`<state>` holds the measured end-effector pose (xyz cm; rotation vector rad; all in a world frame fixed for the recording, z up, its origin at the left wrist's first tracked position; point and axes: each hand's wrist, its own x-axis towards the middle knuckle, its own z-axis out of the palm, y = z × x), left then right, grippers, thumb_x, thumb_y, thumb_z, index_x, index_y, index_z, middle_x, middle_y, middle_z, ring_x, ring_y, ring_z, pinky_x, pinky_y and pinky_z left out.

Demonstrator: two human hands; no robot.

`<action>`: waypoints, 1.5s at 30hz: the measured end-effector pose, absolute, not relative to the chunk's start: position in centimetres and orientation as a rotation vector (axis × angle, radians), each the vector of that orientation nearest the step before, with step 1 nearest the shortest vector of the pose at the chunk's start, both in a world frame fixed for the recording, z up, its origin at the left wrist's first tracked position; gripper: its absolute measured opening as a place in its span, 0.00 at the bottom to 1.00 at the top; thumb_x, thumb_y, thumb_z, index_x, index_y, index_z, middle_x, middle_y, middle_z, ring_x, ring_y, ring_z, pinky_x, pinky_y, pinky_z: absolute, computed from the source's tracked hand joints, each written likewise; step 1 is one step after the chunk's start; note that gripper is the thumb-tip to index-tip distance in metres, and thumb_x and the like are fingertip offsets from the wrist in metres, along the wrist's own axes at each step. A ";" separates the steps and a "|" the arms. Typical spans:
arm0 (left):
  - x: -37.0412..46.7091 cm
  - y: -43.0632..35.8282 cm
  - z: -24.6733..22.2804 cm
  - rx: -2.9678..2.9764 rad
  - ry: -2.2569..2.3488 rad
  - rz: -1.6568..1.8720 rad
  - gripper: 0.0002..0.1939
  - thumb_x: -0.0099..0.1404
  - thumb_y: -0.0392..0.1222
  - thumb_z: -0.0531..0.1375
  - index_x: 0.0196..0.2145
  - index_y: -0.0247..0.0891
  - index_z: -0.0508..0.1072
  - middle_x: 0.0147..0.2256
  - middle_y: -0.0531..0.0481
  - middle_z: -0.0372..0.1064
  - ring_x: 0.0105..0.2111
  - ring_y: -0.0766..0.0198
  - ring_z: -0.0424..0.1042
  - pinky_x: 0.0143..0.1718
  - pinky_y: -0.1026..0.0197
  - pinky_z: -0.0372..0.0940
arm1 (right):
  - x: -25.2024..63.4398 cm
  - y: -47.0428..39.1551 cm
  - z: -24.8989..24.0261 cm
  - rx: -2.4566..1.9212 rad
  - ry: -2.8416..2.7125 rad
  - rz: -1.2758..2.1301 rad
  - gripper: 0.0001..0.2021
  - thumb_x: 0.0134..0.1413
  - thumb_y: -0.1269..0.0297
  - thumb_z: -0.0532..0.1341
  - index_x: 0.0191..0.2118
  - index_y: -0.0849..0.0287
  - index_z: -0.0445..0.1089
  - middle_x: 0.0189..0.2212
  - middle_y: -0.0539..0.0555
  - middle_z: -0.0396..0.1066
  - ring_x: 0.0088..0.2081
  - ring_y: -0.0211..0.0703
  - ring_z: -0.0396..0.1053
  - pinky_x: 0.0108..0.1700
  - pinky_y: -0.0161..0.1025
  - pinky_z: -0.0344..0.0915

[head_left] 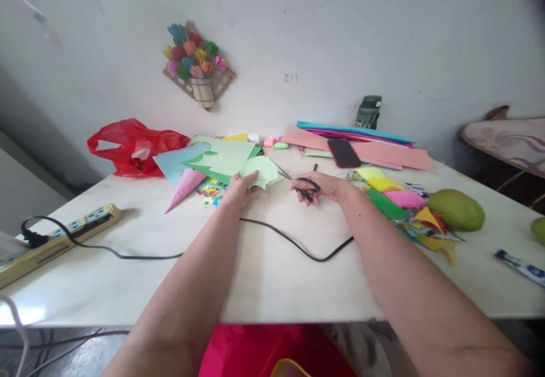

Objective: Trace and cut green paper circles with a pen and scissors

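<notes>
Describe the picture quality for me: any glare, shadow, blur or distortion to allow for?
Head view: bright glare at the near left of the table; head view: soft shadow beside the power strip; head view: dark top right corner, forearms looking stretched toward the bottom; head view: pale green paper and scissors slightly soft, fine edges hard to read.

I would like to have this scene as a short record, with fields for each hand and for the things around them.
Left hand: holds pale green paper
Right hand: holds scissors, blades toward the paper
Left side: pink paper cone, red plastic bag, power strip
Right side: coloured paper scraps, green fruit
Farther back: phone, dark bottle
On wall: flower ornament
</notes>
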<state>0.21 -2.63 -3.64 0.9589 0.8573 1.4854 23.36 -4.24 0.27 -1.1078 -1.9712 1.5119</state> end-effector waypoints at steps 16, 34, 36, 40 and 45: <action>0.4 -2.8 -3.7 0.924 0.839 1.428 0.14 0.47 0.33 0.66 0.33 0.31 0.71 0.31 0.46 0.72 0.27 0.62 0.73 0.20 0.65 0.69 | 22.5 -4.1 -0.6 -1.102 -1.995 1.538 0.16 0.46 0.52 0.61 0.32 0.63 0.65 0.19 0.50 0.68 0.16 0.31 0.63 0.12 0.27 0.50; 0.5 -2.9 -3.5 0.877 0.848 1.450 0.14 0.46 0.32 0.66 0.33 0.30 0.70 0.31 0.47 0.71 0.26 0.63 0.73 0.19 0.65 0.68 | 22.2 -4.1 -0.4 -1.122 -2.023 1.489 0.16 0.46 0.52 0.61 0.30 0.63 0.65 0.18 0.49 0.67 0.15 0.29 0.61 0.13 0.27 0.50; 0.5 -2.9 -3.5 0.876 0.845 1.455 0.14 0.46 0.32 0.65 0.33 0.30 0.70 0.31 0.47 0.71 0.26 0.63 0.72 0.19 0.65 0.68 | 22.2 -4.1 -0.4 -1.120 -2.029 1.481 0.16 0.46 0.52 0.60 0.30 0.62 0.65 0.18 0.49 0.67 0.15 0.29 0.61 0.13 0.27 0.50; 0.5 -2.9 -3.5 0.872 0.850 1.457 0.14 0.46 0.31 0.65 0.33 0.30 0.70 0.31 0.47 0.72 0.26 0.63 0.72 0.19 0.66 0.69 | 22.1 -4.1 -0.5 -1.125 -2.032 1.476 0.16 0.46 0.52 0.60 0.30 0.62 0.65 0.19 0.49 0.67 0.15 0.29 0.61 0.13 0.27 0.50; 0.5 -2.8 -3.5 0.878 0.860 1.456 0.13 0.47 0.31 0.65 0.33 0.31 0.71 0.31 0.46 0.72 0.26 0.64 0.72 0.19 0.67 0.68 | 22.2 -4.1 -0.6 -1.130 -2.034 1.468 0.15 0.46 0.52 0.60 0.30 0.62 0.64 0.19 0.48 0.66 0.15 0.29 0.61 0.13 0.27 0.50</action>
